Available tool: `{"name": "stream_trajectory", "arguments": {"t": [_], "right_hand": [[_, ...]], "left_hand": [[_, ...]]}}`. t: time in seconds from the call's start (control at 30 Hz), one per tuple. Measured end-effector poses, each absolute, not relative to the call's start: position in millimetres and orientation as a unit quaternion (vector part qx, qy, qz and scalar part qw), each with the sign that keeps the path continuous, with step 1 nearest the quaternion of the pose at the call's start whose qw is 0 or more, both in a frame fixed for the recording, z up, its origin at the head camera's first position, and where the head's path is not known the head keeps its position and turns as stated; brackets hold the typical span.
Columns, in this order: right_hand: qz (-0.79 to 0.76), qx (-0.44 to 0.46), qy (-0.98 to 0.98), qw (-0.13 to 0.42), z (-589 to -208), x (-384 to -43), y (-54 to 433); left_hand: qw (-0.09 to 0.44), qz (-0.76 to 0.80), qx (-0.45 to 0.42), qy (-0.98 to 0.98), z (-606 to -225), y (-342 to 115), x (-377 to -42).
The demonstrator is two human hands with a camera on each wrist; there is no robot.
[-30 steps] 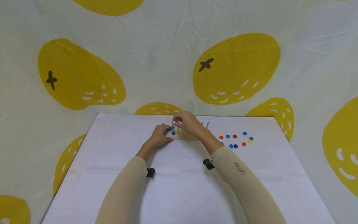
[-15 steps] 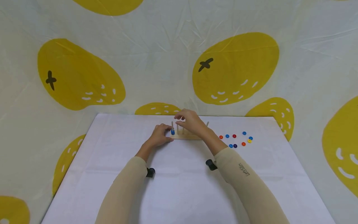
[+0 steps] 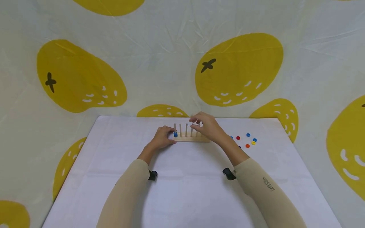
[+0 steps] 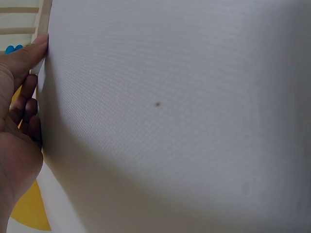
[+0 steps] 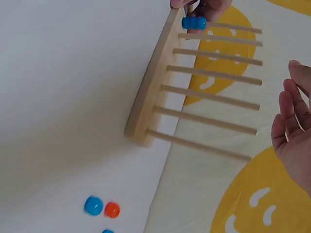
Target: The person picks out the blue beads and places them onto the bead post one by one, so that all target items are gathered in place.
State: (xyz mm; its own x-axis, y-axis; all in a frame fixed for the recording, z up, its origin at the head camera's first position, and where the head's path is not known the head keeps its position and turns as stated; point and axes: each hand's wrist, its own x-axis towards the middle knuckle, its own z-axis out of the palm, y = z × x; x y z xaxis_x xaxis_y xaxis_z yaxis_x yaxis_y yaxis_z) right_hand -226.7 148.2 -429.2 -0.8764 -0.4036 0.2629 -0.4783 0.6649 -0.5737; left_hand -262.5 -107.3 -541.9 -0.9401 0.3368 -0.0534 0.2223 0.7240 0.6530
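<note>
A wooden peg rack (image 3: pixel 191 139) with a row of upright pegs stands on the table. Its leftmost peg carries a short stack of blue beads (image 5: pixel 194 23); the other pegs in the right wrist view are bare. The left hand (image 3: pixel 162 138) grips the left end of the rack's base, thumb at the front edge, as the left wrist view also shows with the thumb on the wood. Above the rack's right part is the right hand (image 3: pixel 208 127), fingers loosely bent, holding nothing. In the right wrist view that hand's fingers (image 5: pixel 286 109) are apart from the peg tips.
To the right of the rack lie several loose beads, among them a red bead (image 3: pixel 238 137), a yellow bead (image 3: pixel 253 143) and an orange bead (image 3: pixel 247 146). Some sit partly behind the right forearm. A patterned cloth (image 3: pixel 165 63) hangs behind the white table (image 3: pixel 185 190).
A blue bead has dropped down the leftmost peg onto the stack. The right hand has moved right, away from that peg. The left hand has stayed at the rack's end.
</note>
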Motion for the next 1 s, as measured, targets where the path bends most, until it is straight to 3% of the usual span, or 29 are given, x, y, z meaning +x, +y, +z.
{"name": "stream_trajectory", "arguments": {"t": [0.43, 1.0], "right_hand": [[0.348, 0.232, -0.902, 0.106, -444, -194, 208], [0.305, 0.126, -0.942, 0.059, -485, -171, 288]], "left_hand": [[0.085, 0.349, 0.148, 0.922, -543, -108, -262], [0.093, 0.349, 0.158, 0.919, -539, -108, -262]]}}
